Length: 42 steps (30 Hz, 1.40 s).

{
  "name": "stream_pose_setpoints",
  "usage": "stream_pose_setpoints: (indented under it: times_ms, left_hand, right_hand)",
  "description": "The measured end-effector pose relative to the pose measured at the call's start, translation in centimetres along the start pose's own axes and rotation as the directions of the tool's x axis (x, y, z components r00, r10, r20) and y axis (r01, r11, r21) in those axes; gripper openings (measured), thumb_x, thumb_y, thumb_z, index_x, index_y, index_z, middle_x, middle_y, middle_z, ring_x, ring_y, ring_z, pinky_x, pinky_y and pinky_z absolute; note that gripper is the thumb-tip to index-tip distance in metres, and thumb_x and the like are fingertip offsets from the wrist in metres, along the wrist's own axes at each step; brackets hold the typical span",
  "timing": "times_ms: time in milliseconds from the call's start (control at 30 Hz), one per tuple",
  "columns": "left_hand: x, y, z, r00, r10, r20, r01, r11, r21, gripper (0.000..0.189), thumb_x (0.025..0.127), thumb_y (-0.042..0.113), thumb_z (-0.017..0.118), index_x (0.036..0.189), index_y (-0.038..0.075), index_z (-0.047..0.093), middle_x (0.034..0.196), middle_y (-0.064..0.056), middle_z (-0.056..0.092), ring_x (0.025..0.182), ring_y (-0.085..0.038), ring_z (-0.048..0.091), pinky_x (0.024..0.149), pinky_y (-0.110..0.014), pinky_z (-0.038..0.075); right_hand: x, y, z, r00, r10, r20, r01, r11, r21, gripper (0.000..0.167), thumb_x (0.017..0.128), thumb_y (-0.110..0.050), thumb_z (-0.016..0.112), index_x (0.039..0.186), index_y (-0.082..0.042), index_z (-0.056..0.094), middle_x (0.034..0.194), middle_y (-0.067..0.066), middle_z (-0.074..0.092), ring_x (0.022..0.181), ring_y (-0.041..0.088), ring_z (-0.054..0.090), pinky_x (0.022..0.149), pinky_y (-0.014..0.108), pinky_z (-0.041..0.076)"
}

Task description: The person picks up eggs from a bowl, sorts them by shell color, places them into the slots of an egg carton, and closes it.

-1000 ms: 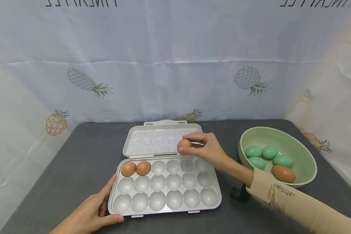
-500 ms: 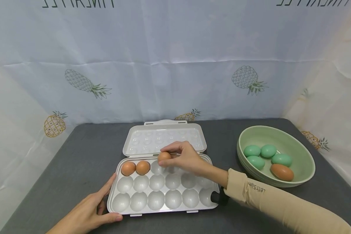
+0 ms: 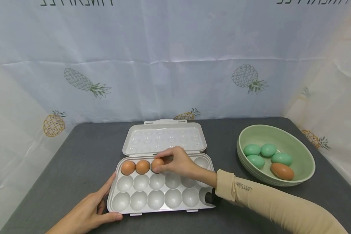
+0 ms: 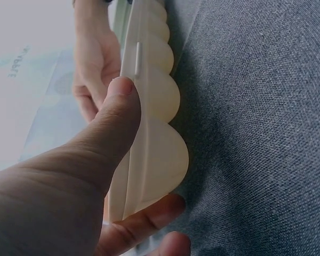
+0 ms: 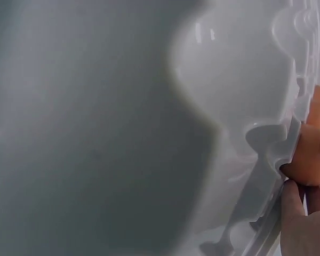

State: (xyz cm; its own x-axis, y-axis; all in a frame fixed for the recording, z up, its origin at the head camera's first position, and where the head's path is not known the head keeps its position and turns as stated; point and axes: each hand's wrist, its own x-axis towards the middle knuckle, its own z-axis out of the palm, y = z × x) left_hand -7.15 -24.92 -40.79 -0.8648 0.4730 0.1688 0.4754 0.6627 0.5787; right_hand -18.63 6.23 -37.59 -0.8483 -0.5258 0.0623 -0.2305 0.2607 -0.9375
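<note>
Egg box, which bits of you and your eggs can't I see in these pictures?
Head view: the back row just right of the held egg, behind the right grip.
Head view: part of the right front corner cup, behind a black thing.
Left wrist view: the cup insides, because the egg box shows only its outside.
Right wrist view: the eggs are cut off by the right edge.

tray (image 3: 156, 200) on table (image 3: 90, 156), lid (image 3: 163, 138) behind; eggs (image 3: 142, 167) in tray's back left; bowl (image 3: 280, 138) right, more eggs (image 3: 268, 150) inside

It looks like a curtained-off booth — pineapple-printed cloth (image 3: 169, 83) hangs around a dark table (image 3: 95, 148)
</note>
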Motion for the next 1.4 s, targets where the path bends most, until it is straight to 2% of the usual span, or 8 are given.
stream_pose_setpoints:
  times_ms: [300,767,1167,1400]
  left_hand:
    - [0.0,-0.1,-0.1,1.000,-0.013,0.010,0.013,1.000,-0.017,0.113,0.081,0.030,0.087,0.164,0.005,0.015,0.059,0.025,0.036,0.050,0.013,0.033,0.045,-0.012,0.032]
    - [0.1,-0.1,-0.1,1.000,-0.004,0.006,0.004,1.000,-0.023,0.113,0.080,0.030,0.087,0.164,0.005,0.015,0.059,0.026,0.035,0.050,0.013,0.032,0.045,-0.011,0.031]
    - [0.1,-0.3,0.3,0.998,0.056,-0.023,-0.057,0.998,-0.026,0.114,0.078,0.028,0.089,0.162,0.002,0.018,0.060,0.027,0.036,0.051,0.015,0.032,0.046,-0.007,0.030]
    - [0.1,-0.3,0.5,0.995,0.086,-0.045,-0.087,0.996,-0.013,0.113,0.076,0.028,0.090,0.161,0.001,0.020,0.059,0.028,0.036,0.051,0.017,0.032,0.046,-0.006,0.029]
  right_hand:
    - [0.2,-0.1,0.2,1.000,-0.001,0.024,0.002,0.999,-0.032,0.042,0.079,-0.006,0.087,0.117,0.007,0.073,0.117,0.019,0.075,0.108,0.025,0.074,0.090,0.021,0.058]
    - [0.2,-0.1,-0.1,1.000,0.006,0.028,-0.006,1.000,-0.012,0.043,0.079,-0.005,0.087,0.118,0.006,0.073,0.116,0.019,0.075,0.106,0.024,0.075,0.089,0.019,0.058]
    - [0.0,-0.1,-0.3,0.999,0.044,0.031,-0.044,0.999,0.001,0.040,0.080,-0.009,0.086,0.117,0.001,0.075,0.115,0.015,0.076,0.099,0.015,0.075,0.085,0.018,0.058]
    - [0.0,-0.6,-1.4,1.000,0.029,0.012,-0.029,1.000,0.012,0.037,0.085,-0.011,0.082,0.120,0.001,0.074,0.120,0.015,0.075,0.113,0.024,0.073,0.096,0.025,0.057]
